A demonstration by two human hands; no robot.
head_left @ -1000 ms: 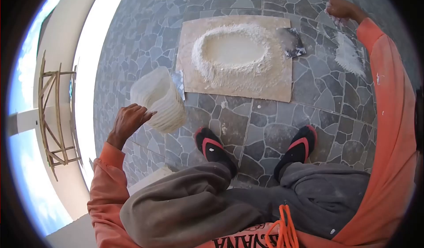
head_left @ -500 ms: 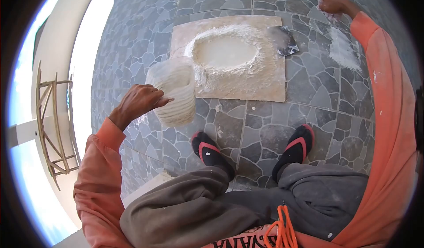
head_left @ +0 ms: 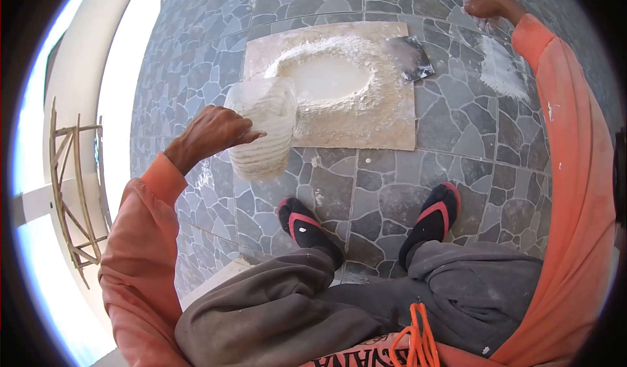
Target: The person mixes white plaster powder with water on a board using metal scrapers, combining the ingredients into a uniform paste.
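My left hand [head_left: 219,133] grips the side of a translucent, whitish plastic container [head_left: 262,132], tilted over the near left edge of a board [head_left: 385,135]. On that board a ring of white powder [head_left: 346,109] surrounds a pool of cloudy liquid [head_left: 330,78]. A dark flat sheet or blade [head_left: 413,58] lies at the board's right edge. Out at the upper right, my right hand [head_left: 486,6] is closed, its fingers dusted white; whether anything is inside it is hidden.
Stone-patterned tiles [head_left: 450,115] surround the board. A white powder smear [head_left: 501,69] lies on the floor at the right. My feet in black and red footwear [head_left: 304,223] stand below the board. A wooden frame [head_left: 77,190] is at the far left.
My left hand and the container have moved slightly right and up, overlapping the board's corner more. The view has shifted a little; my right hand stays closed.
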